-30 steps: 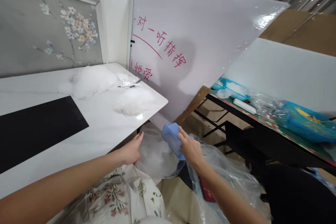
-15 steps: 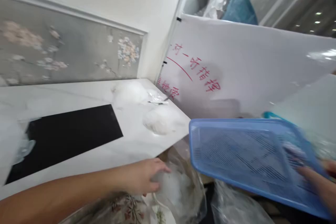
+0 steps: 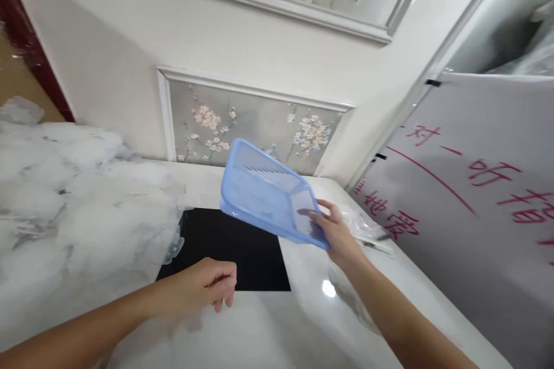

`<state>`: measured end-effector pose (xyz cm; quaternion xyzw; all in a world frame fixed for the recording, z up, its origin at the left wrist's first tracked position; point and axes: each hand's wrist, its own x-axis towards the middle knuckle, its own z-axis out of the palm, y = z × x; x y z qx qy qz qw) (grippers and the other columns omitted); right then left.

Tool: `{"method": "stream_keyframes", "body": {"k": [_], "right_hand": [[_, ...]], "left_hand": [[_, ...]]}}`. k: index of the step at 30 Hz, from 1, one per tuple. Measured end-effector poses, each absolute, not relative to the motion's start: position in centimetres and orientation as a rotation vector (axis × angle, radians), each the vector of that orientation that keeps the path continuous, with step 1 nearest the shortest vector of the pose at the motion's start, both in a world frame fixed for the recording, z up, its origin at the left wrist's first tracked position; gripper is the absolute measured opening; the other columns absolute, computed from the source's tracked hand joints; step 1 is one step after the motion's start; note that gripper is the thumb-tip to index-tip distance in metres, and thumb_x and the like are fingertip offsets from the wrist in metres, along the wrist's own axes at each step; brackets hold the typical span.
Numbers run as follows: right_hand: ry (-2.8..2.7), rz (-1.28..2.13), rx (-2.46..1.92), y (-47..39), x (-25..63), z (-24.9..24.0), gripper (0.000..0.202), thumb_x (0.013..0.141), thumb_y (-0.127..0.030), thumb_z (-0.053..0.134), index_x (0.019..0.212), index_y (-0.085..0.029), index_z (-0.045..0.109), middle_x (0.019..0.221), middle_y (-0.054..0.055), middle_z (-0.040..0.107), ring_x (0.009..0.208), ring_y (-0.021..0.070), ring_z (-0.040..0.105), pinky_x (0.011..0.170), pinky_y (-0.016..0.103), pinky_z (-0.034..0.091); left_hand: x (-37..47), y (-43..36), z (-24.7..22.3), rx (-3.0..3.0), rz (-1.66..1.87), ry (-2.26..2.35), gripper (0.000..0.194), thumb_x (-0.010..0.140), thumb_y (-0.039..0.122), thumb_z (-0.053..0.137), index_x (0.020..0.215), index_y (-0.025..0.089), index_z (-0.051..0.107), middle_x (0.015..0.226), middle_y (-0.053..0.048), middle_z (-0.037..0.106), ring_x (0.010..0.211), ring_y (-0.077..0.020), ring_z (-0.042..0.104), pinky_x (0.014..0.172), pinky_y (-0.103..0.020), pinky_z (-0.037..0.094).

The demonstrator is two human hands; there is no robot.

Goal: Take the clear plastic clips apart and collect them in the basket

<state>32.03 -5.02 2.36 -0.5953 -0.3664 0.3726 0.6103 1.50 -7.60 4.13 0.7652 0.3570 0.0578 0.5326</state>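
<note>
My right hand (image 3: 335,230) grips the near right end of a blue plastic basket (image 3: 268,196) with slatted sides. The basket is held tilted above a black rectangular mat (image 3: 225,248) on the white table. Low over the mat's near left edge is my left hand (image 3: 208,282), its fingers curled. What those fingers hold, if anything, is hidden; a blurred, see-through patch shows below the wrist. Close by, a small clear plastic piece (image 3: 173,248) lies at the mat's left edge.
A big heap of whitish plastic bags (image 3: 78,219) covers the table's left side. On the right lie a clear bag (image 3: 355,294) and a pen-like item (image 3: 374,245). A whiteboard (image 3: 467,277) with red writing borders the right; a panelled wall (image 3: 259,57) stands behind.
The view has swung left. The blue basket has come from beyond the table's right edge to above the mat, in my right hand. My left hand has moved from the bags below to over the table.
</note>
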Motion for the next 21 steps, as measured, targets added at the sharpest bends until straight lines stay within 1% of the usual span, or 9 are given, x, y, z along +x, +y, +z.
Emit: {"method": "stream_keyframes", "body": {"k": [2, 4, 6, 9, 11, 13, 15, 18, 21], "right_hand": [[-0.907, 0.948, -1.385, 0.2, 28.1, 0.9, 0.051, 0.062, -0.036, 0.069, 0.106, -0.026, 0.047, 0.079, 0.001, 0.071, 0.063, 0.0195, 0.062, 0.056, 0.031, 0.049], [-0.955, 0.991, -1.400, 4.2, 25.7, -0.5, 0.048, 0.063, -0.031, 0.065, 0.107, -0.025, 0.047, 0.077, 0.000, 0.069, 0.064, 0.0184, 0.062, 0.057, 0.029, 0.048], [-0.990, 0.999, -1.438, 7.1, 24.7, -2.0, 0.047, 0.062, -0.028, 0.064, 0.106, -0.024, 0.048, 0.073, -0.002, 0.065, 0.060, 0.0172, 0.059, 0.055, 0.027, 0.044], [-1.035, 0.983, -1.502, 9.3, 24.9, -3.8, 0.048, 0.061, -0.025, 0.065, 0.107, -0.022, 0.050, 0.071, -0.003, 0.061, 0.056, 0.0157, 0.055, 0.054, 0.027, 0.042], [-1.060, 0.965, -1.539, 9.8, 25.7, -4.9, 0.049, 0.061, -0.025, 0.065, 0.108, -0.022, 0.051, 0.071, -0.003, 0.060, 0.056, 0.0154, 0.054, 0.054, 0.027, 0.041], [-1.082, 0.950, -1.571, 9.8, 26.3, -5.7, 0.050, 0.061, -0.025, 0.065, 0.109, -0.023, 0.051, 0.071, -0.003, 0.059, 0.057, 0.0160, 0.055, 0.054, 0.027, 0.042], [-1.096, 0.943, -1.597, 9.7, 26.7, -6.2, 0.051, 0.062, -0.026, 0.065, 0.111, -0.023, 0.051, 0.071, -0.003, 0.059, 0.058, 0.0173, 0.056, 0.054, 0.028, 0.044], [-1.104, 0.931, -1.622, 9.6, 26.6, -6.7, 0.052, 0.062, -0.026, 0.065, 0.112, -0.024, 0.050, 0.072, -0.002, 0.059, 0.060, 0.0186, 0.058, 0.054, 0.029, 0.046], [-1.112, 0.896, -1.636, 9.8, 26.5, -6.7, 0.052, 0.061, -0.025, 0.066, 0.111, -0.024, 0.050, 0.073, -0.003, 0.059, 0.060, 0.0182, 0.058, 0.055, 0.029, 0.046]], "left_hand": [[-0.2, -8.0, 4.4, 1.808, 0.145, 0.956, 0.023, 0.092, 0.030, 0.044, 0.075, 0.020, 0.056, 0.078, 0.000, 0.063, 0.069, -0.0148, 0.058, 0.056, -0.023, 0.037], [-2.1, -8.6, 4.8, 1.803, 0.154, 1.062, 0.021, 0.092, 0.032, 0.045, 0.078, 0.020, 0.056, 0.077, 0.001, 0.061, 0.065, -0.0138, 0.051, 0.053, -0.023, 0.033], [-4.3, -9.2, 5.2, 1.840, 0.174, 1.144, 0.020, 0.091, 0.033, 0.047, 0.078, 0.021, 0.057, 0.077, 0.002, 0.060, 0.067, -0.0137, 0.049, 0.056, -0.023, 0.034], [-7.6, -9.7, 5.4, 1.898, 0.205, 1.245, 0.020, 0.091, 0.033, 0.050, 0.080, 0.021, 0.060, 0.081, 0.001, 0.062, 0.076, -0.0162, 0.055, 0.067, -0.025, 0.041], [-9.4, -9.2, 5.2, 1.929, 0.247, 1.280, 0.019, 0.093, 0.032, 0.048, 0.084, 0.022, 0.063, 0.089, -0.001, 0.065, 0.084, -0.0184, 0.059, 0.074, -0.027, 0.045], [-10.5, -7.8, 4.7, 2.027, 0.327, 1.292, 0.021, 0.093, 0.028, 0.045, 0.093, 0.023, 0.065, 0.100, -0.002, 0.067, 0.094, -0.0204, 0.062, 0.084, -0.030, 0.047], [-10.5, -5.4, 3.9, 2.204, 0.384, 1.332, 0.027, 0.093, 0.024, 0.041, 0.107, 0.023, 0.065, 0.114, -0.005, 0.066, 0.106, -0.0227, 0.062, 0.095, -0.034, 0.047], [-9.0, -0.2, 2.5, 2.352, 0.289, 1.494, 0.042, 0.092, 0.021, 0.043, 0.132, 0.020, 0.057, 0.145, -0.012, 0.050, 0.133, -0.0268, 0.050, 0.110, -0.039, 0.040], [-6.8, 5.5, 1.3, 2.348, 0.245, 1.544, 0.055, 0.084, 0.018, 0.060, 0.138, 0.015, 0.052, 0.157, -0.019, 0.036, 0.147, -0.0357, 0.030, 0.118, -0.049, 0.029]]}}
